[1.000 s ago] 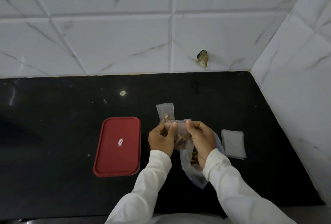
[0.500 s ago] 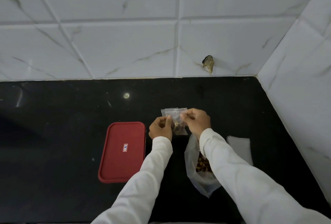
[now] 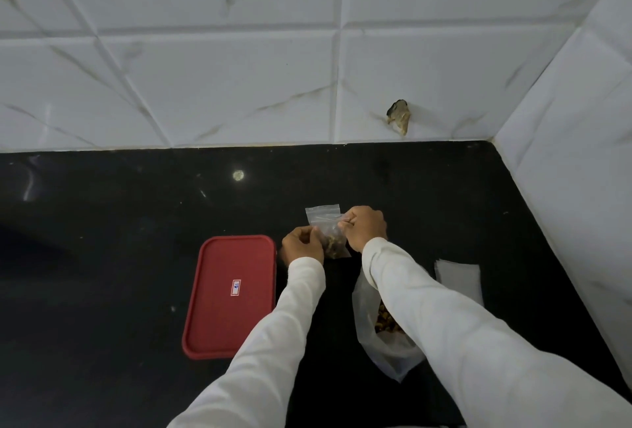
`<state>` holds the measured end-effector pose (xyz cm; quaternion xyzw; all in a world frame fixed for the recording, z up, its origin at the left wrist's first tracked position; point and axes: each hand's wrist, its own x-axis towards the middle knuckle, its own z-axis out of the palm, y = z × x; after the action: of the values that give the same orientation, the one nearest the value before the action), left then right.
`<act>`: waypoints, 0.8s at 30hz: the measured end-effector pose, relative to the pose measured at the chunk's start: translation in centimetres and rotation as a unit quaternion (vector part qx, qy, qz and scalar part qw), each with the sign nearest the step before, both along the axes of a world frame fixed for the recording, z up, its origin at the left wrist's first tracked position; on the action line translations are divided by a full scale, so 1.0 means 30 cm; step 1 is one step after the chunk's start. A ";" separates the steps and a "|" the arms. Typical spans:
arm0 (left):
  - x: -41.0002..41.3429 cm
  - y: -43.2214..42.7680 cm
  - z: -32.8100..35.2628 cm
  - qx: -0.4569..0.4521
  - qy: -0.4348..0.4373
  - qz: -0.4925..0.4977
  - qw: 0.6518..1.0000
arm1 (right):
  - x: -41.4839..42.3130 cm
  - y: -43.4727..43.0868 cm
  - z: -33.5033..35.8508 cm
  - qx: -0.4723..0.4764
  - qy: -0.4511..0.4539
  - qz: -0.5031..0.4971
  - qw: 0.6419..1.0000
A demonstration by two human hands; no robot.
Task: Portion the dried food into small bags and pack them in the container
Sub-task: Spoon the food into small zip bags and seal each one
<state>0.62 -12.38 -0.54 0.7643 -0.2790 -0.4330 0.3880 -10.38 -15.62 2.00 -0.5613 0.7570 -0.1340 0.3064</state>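
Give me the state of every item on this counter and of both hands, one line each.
Red container: lid on, flat on the counter.
Small bag: dried food inside, pinched by both hands; seal cannot be told.
Large bag: lying down, dried food inside.
Empty bags: flat stack, untouched.
Left hand: pinches the small bag.
Right hand: pinches the small bag.
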 end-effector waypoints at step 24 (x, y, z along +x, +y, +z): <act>-0.380 0.205 0.307 -0.210 0.046 -0.200 0.956 | -0.464 0.340 0.201 -0.128 -0.220 -0.156 0.954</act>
<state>-10.79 -6.23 8.67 0.5737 -0.4920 -0.4684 0.4577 -24.29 -5.41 8.03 -0.4274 0.7256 -0.3962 0.3659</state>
